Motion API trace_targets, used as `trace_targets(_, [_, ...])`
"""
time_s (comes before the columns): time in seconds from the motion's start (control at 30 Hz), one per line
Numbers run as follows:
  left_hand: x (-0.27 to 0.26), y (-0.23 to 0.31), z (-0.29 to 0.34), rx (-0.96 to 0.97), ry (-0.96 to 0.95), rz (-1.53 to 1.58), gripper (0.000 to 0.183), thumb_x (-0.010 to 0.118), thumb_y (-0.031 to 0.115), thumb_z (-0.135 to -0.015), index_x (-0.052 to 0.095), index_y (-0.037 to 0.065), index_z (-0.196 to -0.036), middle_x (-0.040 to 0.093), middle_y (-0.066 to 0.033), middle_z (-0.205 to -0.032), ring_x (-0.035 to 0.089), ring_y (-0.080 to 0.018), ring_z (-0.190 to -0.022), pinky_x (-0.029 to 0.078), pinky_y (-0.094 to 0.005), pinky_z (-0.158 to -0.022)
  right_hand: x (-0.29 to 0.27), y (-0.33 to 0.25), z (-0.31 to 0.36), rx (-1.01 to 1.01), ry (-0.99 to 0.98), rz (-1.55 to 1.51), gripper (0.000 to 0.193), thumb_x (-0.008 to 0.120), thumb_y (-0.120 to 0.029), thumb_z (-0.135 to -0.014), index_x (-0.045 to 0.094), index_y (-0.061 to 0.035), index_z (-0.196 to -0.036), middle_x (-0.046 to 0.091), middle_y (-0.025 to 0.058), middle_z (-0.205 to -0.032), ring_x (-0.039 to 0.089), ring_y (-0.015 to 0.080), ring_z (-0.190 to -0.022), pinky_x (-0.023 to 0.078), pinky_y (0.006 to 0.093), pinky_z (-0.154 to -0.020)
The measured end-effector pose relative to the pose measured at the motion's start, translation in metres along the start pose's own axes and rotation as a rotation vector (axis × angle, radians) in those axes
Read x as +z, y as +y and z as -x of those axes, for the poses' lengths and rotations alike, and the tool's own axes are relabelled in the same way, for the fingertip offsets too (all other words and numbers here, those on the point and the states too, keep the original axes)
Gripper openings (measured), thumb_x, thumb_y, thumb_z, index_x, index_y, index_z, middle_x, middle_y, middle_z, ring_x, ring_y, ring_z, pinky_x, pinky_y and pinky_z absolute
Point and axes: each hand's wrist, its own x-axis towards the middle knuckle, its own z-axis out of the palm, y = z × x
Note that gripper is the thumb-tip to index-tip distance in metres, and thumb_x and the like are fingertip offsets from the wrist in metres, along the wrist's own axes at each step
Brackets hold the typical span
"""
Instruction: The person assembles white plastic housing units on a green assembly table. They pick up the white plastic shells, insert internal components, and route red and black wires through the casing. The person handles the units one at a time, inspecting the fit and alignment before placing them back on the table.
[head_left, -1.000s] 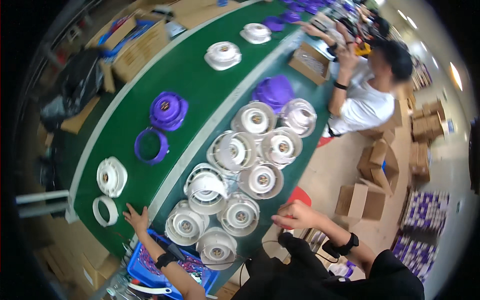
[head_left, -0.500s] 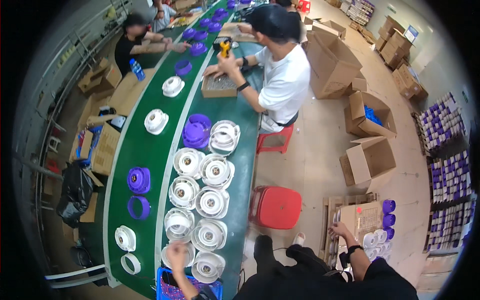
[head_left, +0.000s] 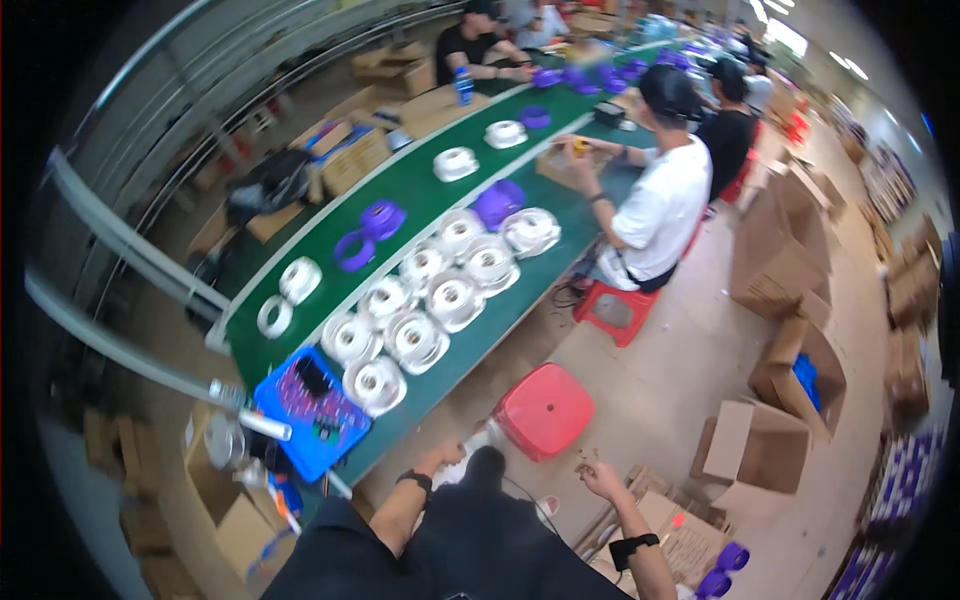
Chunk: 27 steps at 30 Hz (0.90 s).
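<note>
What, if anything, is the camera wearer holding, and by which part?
It cannot be told: the left hand and right hand show too small and blurred.

- The left hand's grip (head_left: 445, 456) hangs beside the person's dark-clad leg (head_left: 487, 470) (too small to tell what it holds, if anything).
- The right hand's grip (head_left: 602, 480), loosely curled, appears between a red stool (head_left: 545, 408) and a carton (head_left: 662, 520).
- White round housings (head_left: 455, 299) stand in two rows on the counter (head_left: 428, 386), beside a green belt (head_left: 420, 196).
- A blue tray (head_left: 322, 460) holds tangled wires (head_left: 310, 392).
</note>
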Motion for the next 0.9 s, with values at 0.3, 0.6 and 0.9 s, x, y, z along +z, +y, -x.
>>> trace_targets(0.3, [0.110,-0.084,0.101,-0.141,0.314,0.404,0.027,0.060,0.024,-0.087,0.077,0.003,-0.090,0.075,-0.0140,-0.091,0.073,-0.0238,-0.072,0.058,-0.0414,-0.057,0.027,0.202,0.081,0.948,-0.577,0.091,0.035,0.062,-0.032,-0.090,0.074,-0.0030,-0.105,0.075,0.0209,-0.099,0.074,0.0257,-0.084,0.059,0.0444,-0.073])
trace_targets(0.6, [0.154,-0.105,0.044,-0.575,-0.014,0.928,0.024,0.066,0.029,-0.092,0.076,0.009,-0.100,0.077,-0.0094,-0.096,0.074,-0.0247,-0.084,0.061,-0.0395,-0.072,-0.062,-0.012,-0.118,0.108,-0.315,-0.070,0.024,0.052,-0.012,-0.096,0.072,-0.0017,-0.106,0.075,0.0108,-0.082,0.071,0.0170,-0.069,0.058,0.0345,-0.066])
trace_targets(0.9, [0.011,-0.059,-0.031,0.053,0.054,1.020,0.031,0.055,0.031,-0.097,0.068,0.005,-0.107,0.072,-0.0079,-0.088,0.067,-0.0150,-0.074,0.054,-0.0336,-0.069,-0.124,-0.137,-0.327,-0.072,-0.470,0.449,0.047,0.059,-0.034,-0.102,0.070,0.0002,-0.072,0.073,0.0105,-0.070,0.071,0.0191,-0.070,0.056,0.0348,-0.072])
